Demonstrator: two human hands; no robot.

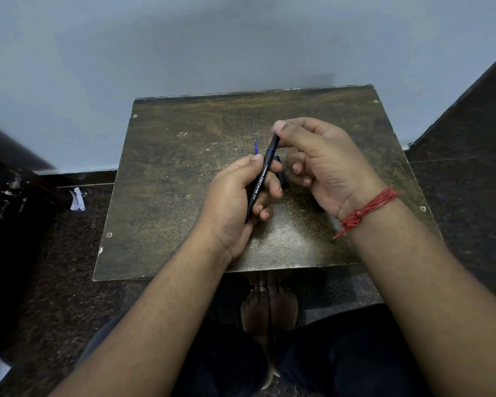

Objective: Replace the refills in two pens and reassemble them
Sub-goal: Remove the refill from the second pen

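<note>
A black gel pen (260, 179) with white lettering and a blue ring slants up over the middle of the small table (169, 173). My left hand (232, 202) grips its barrel from below. The thumb and forefinger of my right hand (321, 164) pinch the pen's upper front section. A blue refill (255, 147) lies on the table just behind my left hand, partly hidden. A dark pen part (279, 167) sits between my hands, mostly covered.
The worn brown table stands against a pale wall (241, 38). A red thread bracelet (367, 210) is on my right wrist. My bare feet (269, 308) show below the table's near edge. A scrap of paper (77, 199) lies on the dark floor at left.
</note>
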